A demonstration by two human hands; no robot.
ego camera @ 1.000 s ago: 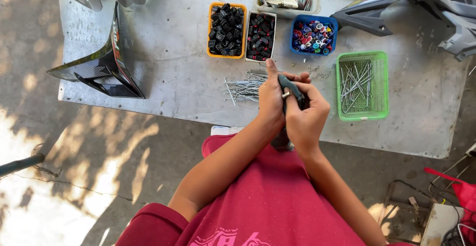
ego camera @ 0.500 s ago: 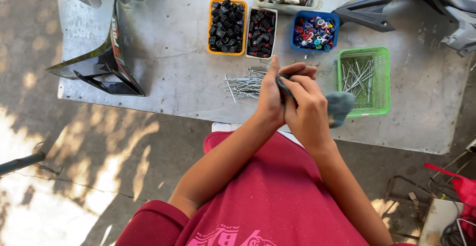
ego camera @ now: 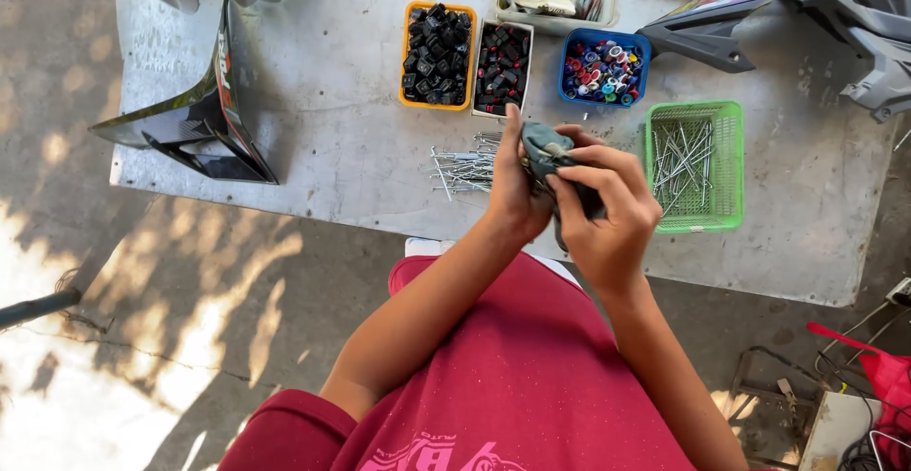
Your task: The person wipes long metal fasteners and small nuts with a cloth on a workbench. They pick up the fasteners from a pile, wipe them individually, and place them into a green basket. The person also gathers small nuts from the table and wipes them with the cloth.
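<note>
Over a metal table (ego camera: 332, 148), the person's left hand (ego camera: 512, 191) and right hand (ego camera: 607, 210) close together around a grey-blue cloth (ego camera: 546, 148). A loose pile of nails (ego camera: 465, 163) remains beside them; others already fill the green basket (ego camera: 726, 163).

One head-mounted camera looks steeply down from above the wearer's chest onto the grey, scuffed metal tabletop (ego camera: 332, 139). It faces forward across that tabletop toward its far edge. The near edge lies mid-frame, close below the lens. No second view is provided.
</note>
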